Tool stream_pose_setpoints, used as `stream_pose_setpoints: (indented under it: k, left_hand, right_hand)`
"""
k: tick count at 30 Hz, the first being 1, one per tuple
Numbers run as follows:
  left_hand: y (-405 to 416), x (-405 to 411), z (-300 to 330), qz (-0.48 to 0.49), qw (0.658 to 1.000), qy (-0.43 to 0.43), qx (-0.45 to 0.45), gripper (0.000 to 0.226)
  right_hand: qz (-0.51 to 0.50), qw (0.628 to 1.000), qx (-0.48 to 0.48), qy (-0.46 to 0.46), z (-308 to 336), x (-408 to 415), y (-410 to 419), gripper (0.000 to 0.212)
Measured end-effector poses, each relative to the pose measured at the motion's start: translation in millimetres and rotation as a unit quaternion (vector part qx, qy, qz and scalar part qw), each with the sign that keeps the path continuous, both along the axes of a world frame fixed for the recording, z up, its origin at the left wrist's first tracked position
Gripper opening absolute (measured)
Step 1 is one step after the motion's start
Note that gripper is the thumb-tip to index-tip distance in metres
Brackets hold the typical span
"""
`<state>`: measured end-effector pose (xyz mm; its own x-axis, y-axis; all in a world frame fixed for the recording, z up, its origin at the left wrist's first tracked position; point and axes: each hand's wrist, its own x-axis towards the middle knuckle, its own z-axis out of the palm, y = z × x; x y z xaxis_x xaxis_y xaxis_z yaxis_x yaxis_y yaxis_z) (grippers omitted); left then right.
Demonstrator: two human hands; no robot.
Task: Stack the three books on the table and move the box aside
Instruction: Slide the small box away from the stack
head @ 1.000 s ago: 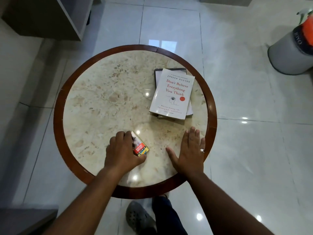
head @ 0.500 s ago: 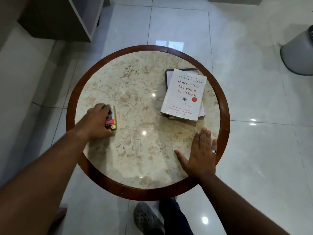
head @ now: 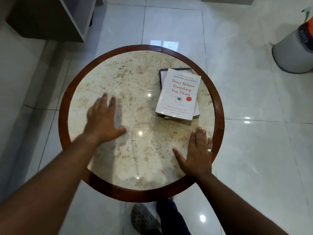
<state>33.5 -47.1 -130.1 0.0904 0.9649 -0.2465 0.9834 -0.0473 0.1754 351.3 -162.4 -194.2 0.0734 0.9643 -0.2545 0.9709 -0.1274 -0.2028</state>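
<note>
Where the pale tiled floor fills the view, the round worktop sits at its centre, a marbled top ringed by a dark wooden rim. At 11 o'clock from the worktop stands a dark cabinet, and at 2 o'clock a grey bin against the frame's edge. A shoe and a dark trouser leg show on the floor at 6 o'clock, just under the rim. On the worktop at about 2 o'clock lie the books in one stack: a white one titled "Don't Believe Everything You Think" on top, turned slightly askew, with the edges of a dark one and a pale one peeking out beneath it. The left hand is blurred at 9 o'clock over the worktop, palm down, its fingers spread wide and holding nothing; whether it touches the surface cannot be told. The right hand lies flat at 4 o'clock, near the rim and well short of the books, fingers straight and close together, gripping nothing, with a ring on one of them. The box is not visible anywhere in view.
</note>
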Motion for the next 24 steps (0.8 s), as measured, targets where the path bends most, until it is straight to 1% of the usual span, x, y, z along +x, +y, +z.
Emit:
stream_pose_setpoints:
  k: [2,4,6,8,10,13,15,19,24]
  left_hand:
    - [2.9,47.1,-1.5,0.012,0.995,-0.101,-0.004,0.121]
    - [7.8,96.0,-4.3,0.027,0.980,-0.194,-0.028,0.121]
    - [10.5,132.7,-6.2,0.021,0.970,-0.239,-0.038,0.121]
    - [12.2,154.0,-9.4,-0.016,0.975,-0.221,-0.029,0.116]
    - [15.7,159.4,-15.0,-0.054,0.986,-0.159,0.000,0.104]
    - [15.4,158.3,-21.3,-0.048,0.994,-0.093,0.033,0.091]
    - [18.2,194.9,-27.6,-0.036,0.995,-0.086,0.031,0.087]
    - [12.8,205.8,-21.4,0.001,0.998,-0.061,0.027,0.082]
    - [15.0,204.5,-21.3,0.002,0.998,-0.052,0.036,0.080]
  right_hand:
    - [0.005,1.000,-0.004,-0.003,0.0,2.4,0.7,0.105]
    - [0.014,1.000,0.004,-0.003,-1.0,4.0,-2.0,0.105]
    - [0.017,1.000,0.016,0.002,-0.6,1.2,-4.7,0.104]
    - [0.018,1.000,0.025,0.006,0.4,-4.2,-7.8,0.102]
    - [0.020,0.999,0.031,0.013,0.8,-10.4,-11.8,0.101]
    - [0.035,0.999,0.025,0.011,1.1,-20.1,-10.9,0.102]
    - [0.005,1.000,0.018,0.003,-7.3,4.8,-6.2,0.103]
    - [0.011,1.000,0.023,-0.003,-4.0,4.4,-3.6,0.103]
    - [0.012,1.000,0.024,-0.005,-1.2,1.8,-1.0,0.102]
